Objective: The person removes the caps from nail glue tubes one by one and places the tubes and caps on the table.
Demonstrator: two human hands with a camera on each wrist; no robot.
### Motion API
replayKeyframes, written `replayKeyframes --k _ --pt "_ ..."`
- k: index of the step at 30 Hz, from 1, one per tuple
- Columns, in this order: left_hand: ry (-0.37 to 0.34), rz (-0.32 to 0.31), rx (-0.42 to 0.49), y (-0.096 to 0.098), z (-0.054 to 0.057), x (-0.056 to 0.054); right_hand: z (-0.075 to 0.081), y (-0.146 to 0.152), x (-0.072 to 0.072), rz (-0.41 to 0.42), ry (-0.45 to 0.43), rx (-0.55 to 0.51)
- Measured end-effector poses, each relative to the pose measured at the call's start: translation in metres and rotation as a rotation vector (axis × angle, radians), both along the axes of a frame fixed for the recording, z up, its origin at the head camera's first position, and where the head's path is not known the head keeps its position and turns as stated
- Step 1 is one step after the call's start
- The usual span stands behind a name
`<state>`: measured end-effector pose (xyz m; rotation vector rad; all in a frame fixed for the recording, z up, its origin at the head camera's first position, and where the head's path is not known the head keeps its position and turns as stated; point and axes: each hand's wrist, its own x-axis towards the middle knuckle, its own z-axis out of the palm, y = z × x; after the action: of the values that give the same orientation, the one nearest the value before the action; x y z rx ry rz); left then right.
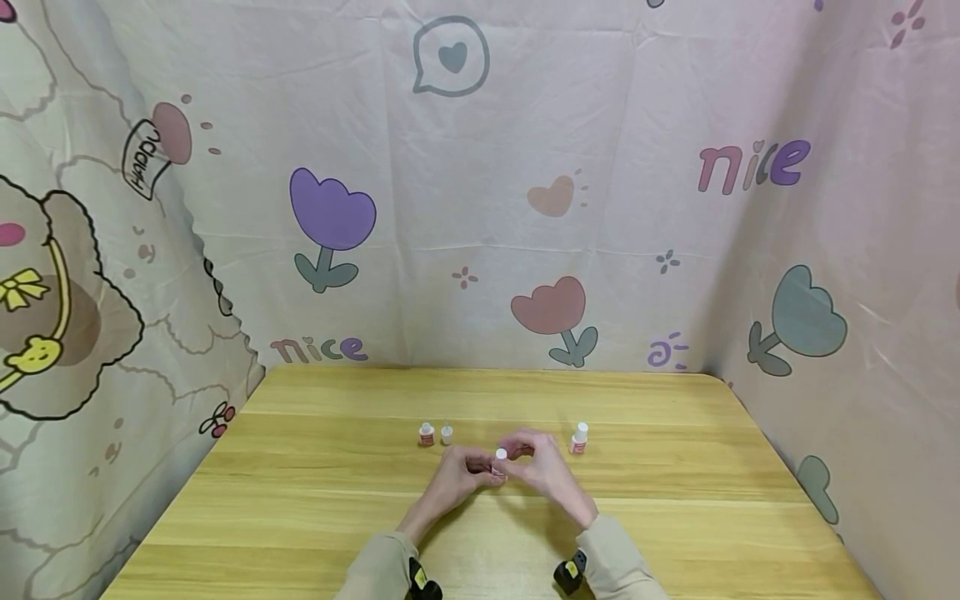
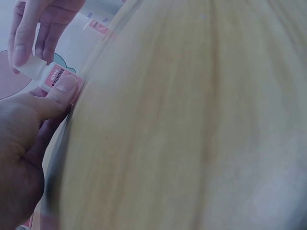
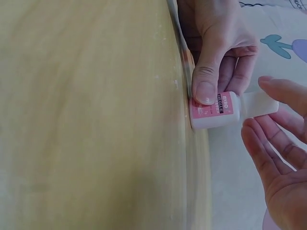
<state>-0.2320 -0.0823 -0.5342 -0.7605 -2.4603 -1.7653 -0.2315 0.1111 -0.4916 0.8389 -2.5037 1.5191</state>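
One bottle (image 3: 217, 114) upright, cap (image 3: 259, 104) upward

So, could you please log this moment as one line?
left grip: holds pink-labelled bottle upright; right grip: pinches its white cap; another capped bottle: stands at right

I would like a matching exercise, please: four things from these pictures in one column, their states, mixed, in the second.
1. Left hand
2. Right hand
3. Table
4. Rightmost bottle in head view

A. Wood-grained surface
B. Pinches the white cap
C. Capped, touched by no hand
D. Grips the held bottle below its cap

Pairs: 1-D; 2-B; 3-A; 4-C
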Motion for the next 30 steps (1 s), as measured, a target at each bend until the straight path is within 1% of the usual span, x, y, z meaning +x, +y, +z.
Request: replayKeyframes --k 6,12,18,23,30 --pt "-0.012 -0.008 0.006 0.0004 -0.0003 0.0002 0.0000 -0.0004 0.0000 -0.025 0.022 -0.001" --pt "-0.010 -0.009 0.008 0.0003 -0.0008 0.0000 -0.0013 -0.0001 -0.0001 0.013 0.037 -0.020" --pt "-0.003 -0.008 0.011 0.0005 -0.0014 -0.0007 -0.0030 0.0004 -0.0006 0.041 0.004 -0.049" --pt "0.010 -0.006 0.009 0.0001 -0.0018 -0.0004 -0.0023 0.0004 -0.0004 0.023 -0.002 -0.020" --pt "-0.005 -0.001 -0.003 0.0003 -0.0016 -0.0006 -0.0017 -0.0005 0.0002 -0.019 0.008 0.005"
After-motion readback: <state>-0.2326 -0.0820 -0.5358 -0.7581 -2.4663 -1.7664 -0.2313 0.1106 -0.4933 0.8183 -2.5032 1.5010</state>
